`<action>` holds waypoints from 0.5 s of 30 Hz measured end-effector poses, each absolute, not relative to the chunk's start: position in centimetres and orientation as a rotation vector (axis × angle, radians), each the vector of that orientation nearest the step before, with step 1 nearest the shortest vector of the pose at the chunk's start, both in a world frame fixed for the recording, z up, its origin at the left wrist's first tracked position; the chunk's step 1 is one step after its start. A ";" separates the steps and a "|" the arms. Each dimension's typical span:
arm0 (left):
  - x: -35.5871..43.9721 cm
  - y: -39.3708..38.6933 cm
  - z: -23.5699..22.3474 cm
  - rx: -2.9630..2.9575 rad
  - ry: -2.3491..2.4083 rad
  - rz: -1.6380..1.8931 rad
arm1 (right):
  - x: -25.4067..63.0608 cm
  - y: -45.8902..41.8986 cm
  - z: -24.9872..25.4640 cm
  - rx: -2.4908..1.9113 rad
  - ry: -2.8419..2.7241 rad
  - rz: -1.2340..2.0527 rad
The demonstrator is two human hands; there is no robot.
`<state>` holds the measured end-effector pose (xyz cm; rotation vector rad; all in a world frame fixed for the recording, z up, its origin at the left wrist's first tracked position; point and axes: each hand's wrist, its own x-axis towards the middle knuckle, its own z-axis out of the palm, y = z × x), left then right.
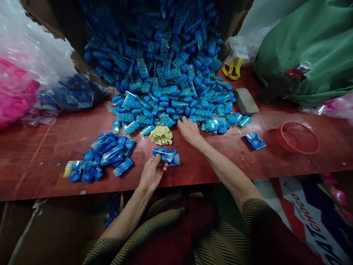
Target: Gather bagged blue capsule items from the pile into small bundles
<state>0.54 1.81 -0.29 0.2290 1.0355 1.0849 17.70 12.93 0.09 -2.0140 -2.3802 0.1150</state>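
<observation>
My left hand (153, 171) is closed on a shiny blue packet (171, 157), with the thumb on top, just above the table. At the front edge of a large heap of small clear bottles (165, 99) with blue caps and blue beads inside, my right hand (189, 131) reaches in with bent fingers. The fingertips touch the heap's edge; what they grip, if anything, is hidden. Between the hands lies a crumpled pale yellow cloth or glove (161, 135). Left of my left hand is a pile of blue packets (110, 151).
The bottles spill from a torn cardboard box (51, 18) onto the red table (198, 169). To the right are a single blue packet (254, 141), a red plastic basket (298, 138), a grey block (246, 101) and a green sack (309, 44). Plastic bags (71, 92) stand at left.
</observation>
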 end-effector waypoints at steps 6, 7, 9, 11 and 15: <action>0.4 1.8 -0.1 0.037 1.067 1.047 | 17.8 13.0 0.0 -1.880 -2.518 0.176; 0.5 1.9 -0.1 0.003 1.079 1.037 | 18.0 13.0 0.1 -1.874 -2.518 0.211; 0.5 2.0 0.0 -0.053 1.097 1.015 | 18.8 12.7 0.2 -1.862 -2.435 0.306; 0.6 2.0 0.0 -0.085 1.106 0.999 | 19.9 12.1 0.5 -1.795 -2.192 0.503; 0.7 2.1 0.1 -0.123 1.097 1.010 | 21.0 8.6 1.0 -1.332 -1.417 1.300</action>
